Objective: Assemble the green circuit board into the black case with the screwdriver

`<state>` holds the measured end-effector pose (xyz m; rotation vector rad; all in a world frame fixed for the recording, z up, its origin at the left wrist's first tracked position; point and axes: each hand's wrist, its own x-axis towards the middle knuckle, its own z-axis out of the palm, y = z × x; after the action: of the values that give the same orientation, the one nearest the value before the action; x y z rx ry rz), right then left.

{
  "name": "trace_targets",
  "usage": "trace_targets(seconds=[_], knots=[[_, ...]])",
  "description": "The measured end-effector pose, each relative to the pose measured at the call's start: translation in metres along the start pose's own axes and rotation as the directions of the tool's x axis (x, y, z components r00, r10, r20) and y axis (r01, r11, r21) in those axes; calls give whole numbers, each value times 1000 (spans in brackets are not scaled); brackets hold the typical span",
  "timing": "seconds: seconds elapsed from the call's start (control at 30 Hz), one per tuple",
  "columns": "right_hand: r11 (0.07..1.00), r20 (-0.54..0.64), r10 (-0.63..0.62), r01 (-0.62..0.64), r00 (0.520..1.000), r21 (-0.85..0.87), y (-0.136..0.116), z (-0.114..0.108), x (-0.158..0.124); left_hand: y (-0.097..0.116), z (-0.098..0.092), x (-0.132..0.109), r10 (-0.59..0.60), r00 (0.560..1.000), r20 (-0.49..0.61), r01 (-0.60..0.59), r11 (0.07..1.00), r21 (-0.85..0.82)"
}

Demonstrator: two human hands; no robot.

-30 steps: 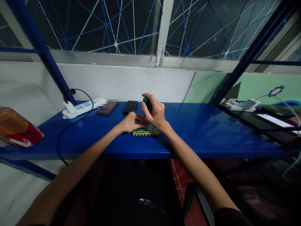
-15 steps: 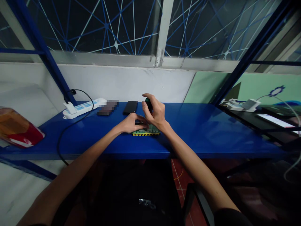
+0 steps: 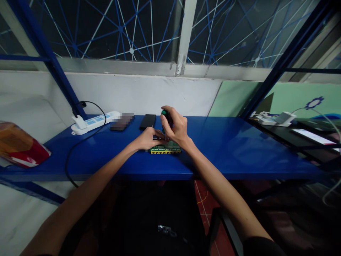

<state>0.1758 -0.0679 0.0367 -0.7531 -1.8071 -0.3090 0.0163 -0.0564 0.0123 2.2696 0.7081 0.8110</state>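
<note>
On the blue table lies a green circuit board with a row of yellow connectors along its near edge. My left hand rests at its left and far side, thumb and fingers closed on it; the fingertips are partly hidden. Above the board, my right hand is wrapped round a screwdriver with a green and black handle, held roughly upright. The screwdriver's lower end is hidden behind the hands, so I cannot tell what its tip touches.
Behind the hands lie a black flat box and a blurred-out dark object. A white power strip with a black cable is at the left, near a red and orange package. Blue shelf posts flank the table.
The screwdriver handle has turned slightly in my right hand, and more of its green end shows. Both hands and the board stay in nearly the same place.
</note>
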Motion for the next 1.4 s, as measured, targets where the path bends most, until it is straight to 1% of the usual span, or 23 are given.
trace_targets(seconds=[0.17, 0.47, 0.7, 0.9, 0.97, 1.1, 1.17, 1.3, 1.4], knots=[[1000, 22, 23, -23, 999, 1, 0, -1, 0, 4, -1, 1, 5, 1000, 25, -6, 1000, 29], [1000, 11, 0, 0, 1000, 12, 0, -3, 0, 3, -1, 1, -7, 998, 63, 7, 1000, 3], [998, -7, -32, 32, 999, -56, 1, 0, 0, 2, -1, 1, 19, 996, 82, -17, 999, -27], [993, -29, 0, -4, 1000, -122, 4, 2, 0, 4, 0, 1, 24, 995, 94, -21, 999, -30], [994, -8, 10, -11, 1000, -110, 4, 1, 0, 4, -1, 1, 19, 996, 89, -16, 999, -30], [998, 86, 29, -24, 996, -66, 4, -3, -1, 5, -2, 1, -7, 995, 99, 12, 999, -50], [998, 100, 50, -45, 994, -51, 3, -3, -1, 5, -2, 1, -10, 994, 105, 16, 998, -54], [994, 60, 90, -86, 994, -65, 4, -1, -1, 4, -1, 1, 13, 994, 105, -7, 998, -59], [993, 31, 78, -75, 996, -89, 4, 0, -1, 2, 0, 1, 41, 992, 116, -36, 998, -52]])
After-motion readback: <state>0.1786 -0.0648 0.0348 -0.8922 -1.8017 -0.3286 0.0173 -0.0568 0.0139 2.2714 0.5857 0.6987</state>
